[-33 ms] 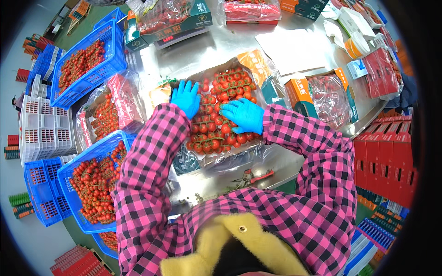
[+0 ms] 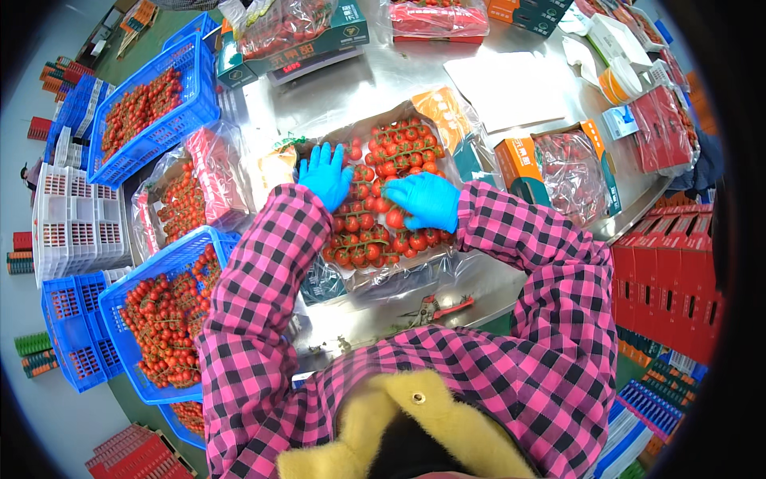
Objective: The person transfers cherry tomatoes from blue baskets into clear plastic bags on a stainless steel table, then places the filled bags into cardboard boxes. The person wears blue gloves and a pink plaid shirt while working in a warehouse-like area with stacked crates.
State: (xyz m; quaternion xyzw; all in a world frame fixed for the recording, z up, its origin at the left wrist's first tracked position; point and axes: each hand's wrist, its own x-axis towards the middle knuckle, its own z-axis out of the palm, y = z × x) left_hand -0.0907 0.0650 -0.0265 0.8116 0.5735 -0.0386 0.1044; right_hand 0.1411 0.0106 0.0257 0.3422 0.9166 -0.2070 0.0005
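Note:
An open cardboard box (image 2: pixel 435 112) with a plastic liner holds rows of cherry tomatoes (image 2: pixel 407 140) on green vines. My left hand (image 2: pixel 325 180), in a blue glove, lies at the box's upper left, fingers spread beside the tomatoes. My right hand (image 2: pixel 423 203), also gloved, is on the right half of the tomatoes, fingers curled around some of them; exactly which fruit is hidden. Red-handled pruning shears (image 2: pixel 447 307) lie below the box on the steel table (image 2: pixel 319 108), among small stem scraps.
Blue crates of tomatoes (image 2: pixel 199 88) stand at the left. Wrapped boxes (image 2: pixel 570 176) sit around the table, one green box (image 2: pixel 351 32) on a scale. White sheets (image 2: pixel 503 88) and an orange-and-white cup (image 2: pixel 618 84) are at upper right. Stacked red boxes (image 2: pixel 662 279) stand at right.
My left hand has shifted slightly right and down. My right hand has moved slightly right, and its fingers are more curled over the tomatoes.

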